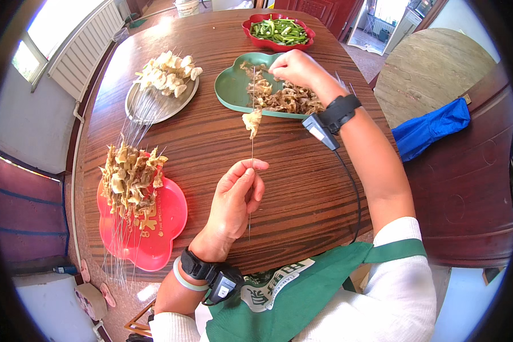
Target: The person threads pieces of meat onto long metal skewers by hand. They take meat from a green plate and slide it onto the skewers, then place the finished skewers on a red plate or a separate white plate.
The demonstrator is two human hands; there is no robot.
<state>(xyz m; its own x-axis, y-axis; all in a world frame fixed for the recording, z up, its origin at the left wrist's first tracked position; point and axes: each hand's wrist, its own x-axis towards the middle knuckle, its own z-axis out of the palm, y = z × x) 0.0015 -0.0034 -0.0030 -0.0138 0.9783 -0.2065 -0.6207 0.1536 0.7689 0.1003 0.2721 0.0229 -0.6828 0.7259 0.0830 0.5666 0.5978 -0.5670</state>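
Between thumb and fingers, my left hand [235, 196] grips a thin metal skewer [252, 149] pointing away from me. A pale yellowish, mushroom-like piece [252, 122] is threaded partway along it. Farther off, my right hand [299, 68] is over a green lobed tray [231, 92], its fingertips pinched together. Whether a piece is in that pinch I cannot tell. Torn brown mushroom-like pieces [295, 100] lie in the tray, partly hidden by my right forearm. The skewer's far end overlaps the tray in view.
At left, a pink-red lobed tray [173, 213] bears a heap of loaded skewers [130, 179]. Behind it, a round metal plate [190, 96] carries skewers of pale slices [166, 75]. A red bowl [249, 39] of cut green stems [280, 30] stands at the wooden table's [308, 171] far end.
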